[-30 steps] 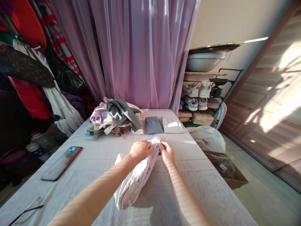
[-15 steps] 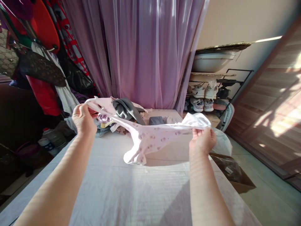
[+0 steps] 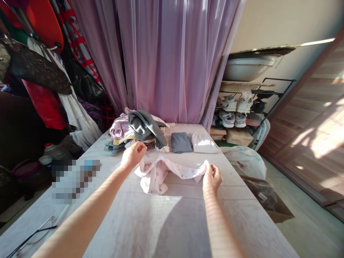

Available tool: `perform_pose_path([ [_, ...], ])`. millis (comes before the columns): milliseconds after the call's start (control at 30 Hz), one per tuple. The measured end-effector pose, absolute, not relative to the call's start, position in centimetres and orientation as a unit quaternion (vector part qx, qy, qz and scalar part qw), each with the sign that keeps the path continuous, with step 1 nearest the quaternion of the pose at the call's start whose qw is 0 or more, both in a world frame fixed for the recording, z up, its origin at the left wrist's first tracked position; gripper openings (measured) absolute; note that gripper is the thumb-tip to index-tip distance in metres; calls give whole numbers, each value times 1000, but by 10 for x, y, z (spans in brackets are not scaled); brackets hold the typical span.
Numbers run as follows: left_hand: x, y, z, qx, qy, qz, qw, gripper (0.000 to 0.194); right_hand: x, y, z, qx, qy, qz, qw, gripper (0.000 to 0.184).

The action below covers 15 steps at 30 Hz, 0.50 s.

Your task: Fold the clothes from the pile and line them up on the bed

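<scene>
A pale pink garment [image 3: 158, 175] with small prints droops in a loose strip just above the bed-like white surface, part of it resting in folds; its exact kind is unclear. My right hand [image 3: 212, 177] pinches its right end. At the other end, my left hand [image 3: 134, 154] is closed with curled fingers, the cloth running up under it; the grip itself is partly hidden. Just beyond my left hand lies a heap of clothes with a dark grey garment [image 3: 143, 125] on top and a lilac one [image 3: 119, 127] at its side.
A folded grey-blue cloth [image 3: 181, 142] and a folded white cloth [image 3: 204, 143] lie side by side near the far edge. Glasses [image 3: 37, 231] rest at front left. Purple curtains [image 3: 161, 61] hang behind. On the right stand a shoe rack [image 3: 268, 94] and an open cardboard box [image 3: 279, 211].
Both hands came down and closer together, my left hand moving furthest to the right. The garment, stretched taut before, now sags toward the white surface. The view has shifted slightly.
</scene>
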<state>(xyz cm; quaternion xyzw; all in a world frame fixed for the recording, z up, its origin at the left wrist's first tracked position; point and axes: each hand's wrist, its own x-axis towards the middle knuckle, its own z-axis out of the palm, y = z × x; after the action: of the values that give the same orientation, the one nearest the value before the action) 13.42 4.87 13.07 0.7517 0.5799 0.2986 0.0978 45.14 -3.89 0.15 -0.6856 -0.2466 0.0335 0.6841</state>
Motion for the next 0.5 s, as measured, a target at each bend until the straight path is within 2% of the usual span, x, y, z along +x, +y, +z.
perform_pose_path([
  [133,167,79,126,836,494,237,-35,48,449,-42,-9,-727,-253,2,638,50],
  [300,191,122,112,884,431,97,-155,70,444,-45,-13,-741,-311,41,594,49],
  [400,197,145,110,899,383,78,-198,65,443,-46,-13,-746,-323,49,580,51],
  [500,203,163,122,905,381,74,-171,44,443,-45,-14,-732,-346,50,584,53],
])
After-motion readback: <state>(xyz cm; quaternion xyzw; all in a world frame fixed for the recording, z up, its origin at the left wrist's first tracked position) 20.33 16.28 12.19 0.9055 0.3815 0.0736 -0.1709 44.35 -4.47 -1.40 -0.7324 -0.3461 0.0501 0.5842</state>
